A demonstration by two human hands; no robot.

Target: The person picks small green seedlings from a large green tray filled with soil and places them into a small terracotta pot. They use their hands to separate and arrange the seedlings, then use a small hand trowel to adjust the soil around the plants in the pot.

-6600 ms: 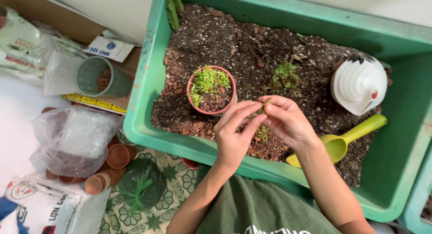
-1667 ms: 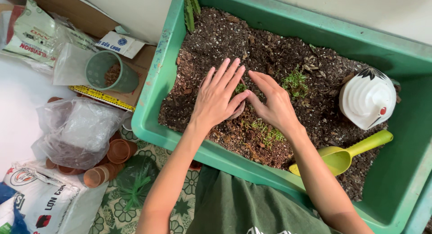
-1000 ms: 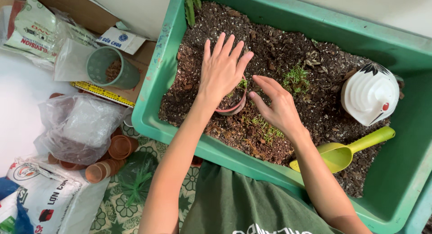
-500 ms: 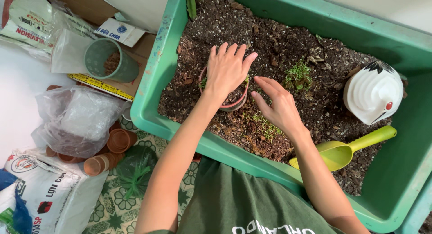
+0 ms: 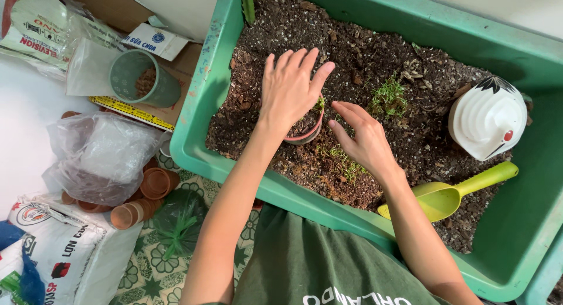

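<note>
Since half a second ago your left hand (image 5: 288, 91) stays spread, fingers flat over the small terracotta pot (image 5: 305, 128) half-sunk in the green tub (image 5: 202, 88)'s soil; right hand (image 5: 365, 139) open, empty beside it. Brittle, light: grip its rim.

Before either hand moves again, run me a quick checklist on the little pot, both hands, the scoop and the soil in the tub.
1. Left hand covers the small terracotta pot, palm down: ok.
2. Pot seated in the soil, rim showing below the palm: ok. Whether it stands level: cannot tell.
3. Plant in the pot: only a few green blades show at the hand's edge; its condition: cannot tell.
4. Right hand empty, fingertips beside the pot rim: ok.
5. Yellow-green scoop lies on the soil near the right forearm, within easy reach: ok.
6. Green tub holds the soil, none seen spilled over the near rim: ok.
</note>
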